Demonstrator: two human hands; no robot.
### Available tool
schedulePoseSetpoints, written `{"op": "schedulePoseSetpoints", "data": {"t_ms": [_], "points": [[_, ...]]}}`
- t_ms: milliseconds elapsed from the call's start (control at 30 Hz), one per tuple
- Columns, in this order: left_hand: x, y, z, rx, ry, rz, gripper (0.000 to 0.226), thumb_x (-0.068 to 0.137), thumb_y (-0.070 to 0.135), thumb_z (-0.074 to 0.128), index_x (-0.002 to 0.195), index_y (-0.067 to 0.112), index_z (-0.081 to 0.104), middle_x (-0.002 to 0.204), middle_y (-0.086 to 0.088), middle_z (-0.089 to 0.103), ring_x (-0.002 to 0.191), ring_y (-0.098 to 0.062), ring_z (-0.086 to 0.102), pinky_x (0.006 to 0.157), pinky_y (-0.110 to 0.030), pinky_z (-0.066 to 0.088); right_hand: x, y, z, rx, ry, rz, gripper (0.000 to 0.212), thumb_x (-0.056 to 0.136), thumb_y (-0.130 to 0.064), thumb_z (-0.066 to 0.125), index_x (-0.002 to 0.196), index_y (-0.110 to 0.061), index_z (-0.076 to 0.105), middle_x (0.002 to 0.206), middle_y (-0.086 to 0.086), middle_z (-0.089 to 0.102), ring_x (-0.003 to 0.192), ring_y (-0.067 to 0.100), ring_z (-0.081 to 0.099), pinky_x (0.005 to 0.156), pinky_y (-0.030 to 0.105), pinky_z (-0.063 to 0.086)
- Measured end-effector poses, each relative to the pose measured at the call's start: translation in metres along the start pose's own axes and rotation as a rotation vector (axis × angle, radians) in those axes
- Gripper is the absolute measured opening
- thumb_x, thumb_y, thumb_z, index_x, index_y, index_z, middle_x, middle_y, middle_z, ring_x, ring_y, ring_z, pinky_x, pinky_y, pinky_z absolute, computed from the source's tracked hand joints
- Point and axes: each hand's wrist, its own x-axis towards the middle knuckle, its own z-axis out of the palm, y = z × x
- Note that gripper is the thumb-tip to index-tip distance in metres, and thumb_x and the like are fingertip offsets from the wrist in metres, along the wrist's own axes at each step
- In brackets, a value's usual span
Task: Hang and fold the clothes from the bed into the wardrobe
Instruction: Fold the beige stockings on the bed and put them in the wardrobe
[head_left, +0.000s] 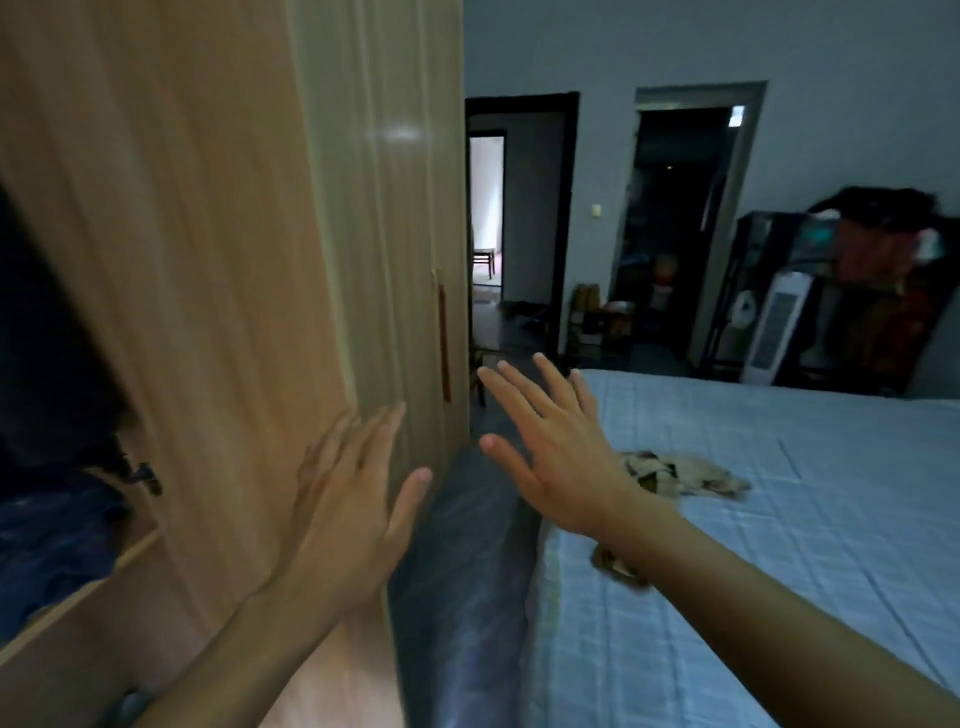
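Left hand (348, 499) open, fingers spread, palm flat against the pale wooden wardrobe door (208, 312), empty. Dark wardrobe interior (47, 364) at far left, contents hard to make out; blue fabric (57, 540) lying on a wooden shelf there, shape unclear, cut off by the frame edge. Small dark metal latch or hinge (148, 475) on the door's inner edge, blurred. Further closed door panel (405, 234) beyond, with a slim reddish-brown vertical handle (444, 343). Dark grey floor strip (462, 571) between wardrobe and bed, narrow.

Right hand (550, 447) open too, fingers splayed, held in the air over the gap near the bed's corner, holding nothing. Light blue checked bedsheet (779, 545) covering the bed, right part cut off. Crumpled beige-and-brown patterned garment (680, 473) lying on the sheet just beyond the right wrist, partly hidden by it; second brownish scrap (618, 564) peeking out under the forearm, mostly covered.

Two dark doorways (519, 223) in the grey back wall. White tower fan (774, 327) and cluttered dark rack (872, 280) at right, blurred, details unreadable.
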Motion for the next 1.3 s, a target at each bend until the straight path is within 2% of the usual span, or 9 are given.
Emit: {"op": "schedulePoseSetpoints", "data": {"t_ms": [133, 267, 367, 467, 533, 667, 833, 1033, 1300], "points": [[0.019, 0.069, 0.029, 0.064, -0.032, 0.051, 0.066, 0.094, 0.057, 0.024, 0.14, 0.02, 0.054, 0.153, -0.008, 0.042, 0.146, -0.032, 0.03, 0.111, -0.059, 0.032, -0.045, 0.071, -0.026, -0.021, 0.025, 0.08, 0.071, 0.094, -0.066, 0.007, 0.156, -0.033, 0.021, 0.167, -0.004, 0.006, 0.153, 0.024, -0.011, 0.122, 0.053, -0.001], [0.037, 0.154, 0.067, 0.053, -0.072, 0.097, 0.072, 0.091, 0.06, 0.02, 0.141, 0.019, 0.052, 0.158, -0.009, 0.034, 0.149, -0.029, 0.023, 0.116, -0.056, 0.026, -0.095, 0.155, -0.051, -0.031, 0.027, 0.158, 0.073, 0.093, -0.067, 0.004, 0.155, -0.033, 0.024, 0.167, -0.004, 0.006, 0.153, 0.026, -0.006, 0.122, 0.054, 0.004], [0.047, 0.215, 0.096, 0.055, -0.088, 0.142, 0.065, 0.094, 0.057, 0.027, 0.144, 0.02, 0.049, 0.159, -0.007, 0.032, 0.148, -0.027, 0.023, 0.117, -0.053, 0.025, -0.134, 0.214, -0.067, -0.046, 0.02, 0.217, 0.075, 0.092, -0.067, 0.006, 0.155, -0.032, 0.024, 0.167, -0.002, 0.008, 0.153, 0.028, 0.001, 0.121, 0.054, 0.008], [0.058, 0.265, 0.122, -0.022, -0.091, 0.183, 0.062, 0.1, 0.055, 0.033, 0.146, 0.015, 0.045, 0.159, -0.01, 0.03, 0.146, -0.029, 0.029, 0.118, -0.048, 0.028, -0.171, 0.264, -0.082, 0.004, 0.007, 0.301, 0.071, 0.095, -0.065, 0.016, 0.155, -0.029, 0.024, 0.166, 0.001, 0.011, 0.152, 0.028, 0.006, 0.12, 0.051, 0.015], [0.067, 0.293, 0.139, -0.086, -0.106, 0.204, 0.067, 0.096, 0.057, 0.032, 0.145, 0.013, 0.045, 0.162, -0.011, 0.022, 0.145, -0.029, 0.028, 0.116, -0.044, 0.031, -0.193, 0.293, -0.089, 0.033, -0.005, 0.354, 0.067, 0.097, -0.059, 0.026, 0.156, -0.027, 0.022, 0.166, 0.002, 0.011, 0.151, 0.029, 0.009, 0.119, 0.048, 0.02], [0.086, 0.335, 0.176, -0.091, -0.152, 0.279, 0.066, 0.098, 0.061, 0.029, 0.143, 0.016, 0.049, 0.164, -0.008, 0.016, 0.145, -0.029, 0.026, 0.113, -0.047, 0.035, -0.218, 0.339, -0.094, -0.064, -0.006, 0.401, 0.062, 0.1, -0.052, 0.037, 0.155, -0.025, 0.025, 0.165, 0.005, 0.015, 0.151, 0.03, 0.012, 0.119, 0.049, 0.023], [0.119, 0.354, 0.225, -0.123, -0.19, 0.259, 0.054, 0.099, 0.054, 0.039, 0.132, 0.016, 0.057, 0.163, -0.01, 0.019, 0.142, -0.032, 0.03, 0.104, -0.055, 0.041, -0.225, 0.377, -0.09, -0.008, 0.009, 0.489, 0.069, 0.095, -0.06, 0.026, 0.155, -0.025, 0.027, 0.165, 0.005, 0.017, 0.152, 0.027, 0.013, 0.119, 0.049, 0.021], [0.173, 0.36, 0.297, -0.184, -0.205, 0.208, 0.048, 0.099, 0.05, 0.042, 0.132, 0.018, 0.056, 0.161, -0.01, 0.023, 0.143, -0.031, 0.026, 0.106, -0.057, 0.038, -0.19, 0.433, -0.064, -0.059, -0.007, 0.528, 0.062, 0.099, -0.053, 0.038, 0.154, -0.025, 0.028, 0.165, 0.005, 0.018, 0.15, 0.028, 0.016, 0.117, 0.05, 0.024], [0.256, 0.289, 0.383, -0.221, -0.304, 0.021, 0.047, 0.098, 0.051, 0.043, 0.13, 0.019, 0.056, 0.162, -0.007, 0.023, 0.141, -0.031, 0.027, 0.107, -0.054, 0.034, -0.105, 0.492, -0.004, -0.038, -0.134, 0.553, 0.06, 0.1, -0.053, 0.039, 0.153, -0.027, 0.028, 0.164, 0.003, 0.018, 0.149, 0.026, 0.018, 0.116, 0.05, 0.029]]}}
